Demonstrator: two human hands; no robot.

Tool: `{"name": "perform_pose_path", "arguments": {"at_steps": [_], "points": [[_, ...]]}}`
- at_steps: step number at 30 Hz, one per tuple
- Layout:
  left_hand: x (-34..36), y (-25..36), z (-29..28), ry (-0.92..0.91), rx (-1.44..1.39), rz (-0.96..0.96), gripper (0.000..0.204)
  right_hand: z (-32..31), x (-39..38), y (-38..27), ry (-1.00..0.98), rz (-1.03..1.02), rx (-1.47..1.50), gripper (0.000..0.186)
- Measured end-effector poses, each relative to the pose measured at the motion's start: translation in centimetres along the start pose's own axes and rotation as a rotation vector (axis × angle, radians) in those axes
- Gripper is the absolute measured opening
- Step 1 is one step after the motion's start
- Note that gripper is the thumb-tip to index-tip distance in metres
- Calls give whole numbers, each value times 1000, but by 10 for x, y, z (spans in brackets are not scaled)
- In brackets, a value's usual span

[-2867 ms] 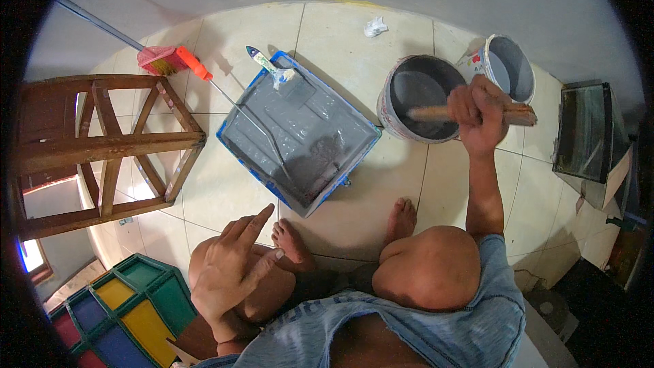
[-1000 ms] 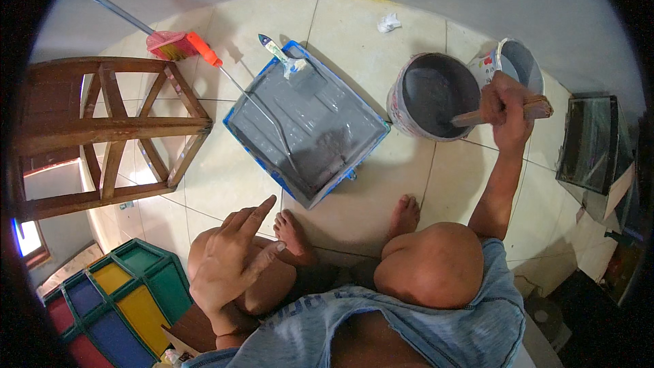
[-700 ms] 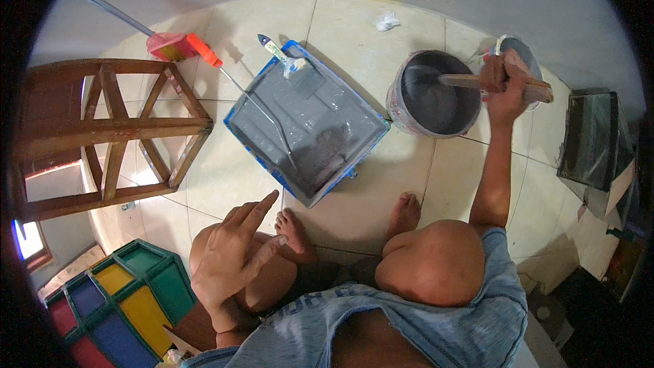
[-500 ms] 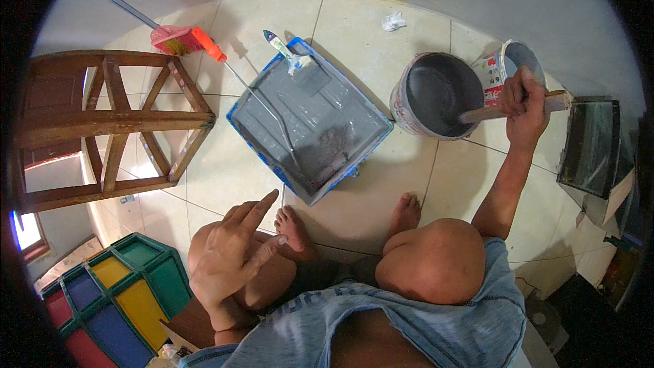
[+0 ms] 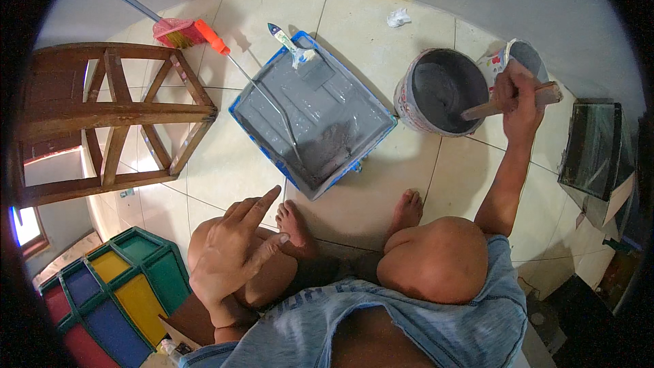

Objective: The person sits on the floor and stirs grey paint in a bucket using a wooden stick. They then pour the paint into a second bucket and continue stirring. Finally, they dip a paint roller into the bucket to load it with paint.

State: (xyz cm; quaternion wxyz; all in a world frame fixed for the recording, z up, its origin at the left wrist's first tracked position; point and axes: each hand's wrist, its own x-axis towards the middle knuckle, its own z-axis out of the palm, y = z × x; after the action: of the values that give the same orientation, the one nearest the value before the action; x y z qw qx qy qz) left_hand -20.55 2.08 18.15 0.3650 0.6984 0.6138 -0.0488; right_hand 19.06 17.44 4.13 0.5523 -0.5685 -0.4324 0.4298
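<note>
Since the earlier frame the right hand (image 5: 519, 99) has swung the wooden stick (image 5: 507, 102) toward the bucket's right rim; fingers wrapped tight round it, tip sunk in grey paint; paint bucket (image 5: 441, 92) sits upper right of frame, beside the blue tray (image 5: 313, 112). Left hand (image 5: 235, 249) rests on the knee, lower left, fingers loosely spread, holding nothing. Judgement: stir w/ slow full circles, scrape the bottom, stay inside the rim.

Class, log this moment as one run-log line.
right hand: grips wooden stick in grey paint bucket | left hand: rests on knee | paint tray: beside bucket
</note>
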Motion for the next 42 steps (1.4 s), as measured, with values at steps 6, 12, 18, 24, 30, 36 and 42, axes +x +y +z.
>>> {"name": "perform_pose_path", "arguments": {"at_steps": [6, 12, 18, 24, 30, 36, 42], "points": [[2, 1, 0, -8, -6, 19, 58, 46, -11, -15, -298, -93, 196, 25], [-4, 4, -2, 6, 15, 9, 60, 71, 12, -24, -146, -227, 75, 23], [-13, 0, 1, 16, -22, -5, 60, 24, 45, 6, 44, -320, -186, 20], [-11, -2, -1, 39, -27, 74, 58, 0, 69, -18, -33, -133, 102, 21], [-15, -8, 1, 45, -88, 80, 60, 19, 95, -5, -38, -95, -131, 60], [-22, -19, 5, 91, -98, 108, 60, 14, 117, 19, 440, -521, -576, 68], [-22, -30, 2, 25, -129, 64, 60, 137, 72, -38, 81, -1025, -616, 44]]}}
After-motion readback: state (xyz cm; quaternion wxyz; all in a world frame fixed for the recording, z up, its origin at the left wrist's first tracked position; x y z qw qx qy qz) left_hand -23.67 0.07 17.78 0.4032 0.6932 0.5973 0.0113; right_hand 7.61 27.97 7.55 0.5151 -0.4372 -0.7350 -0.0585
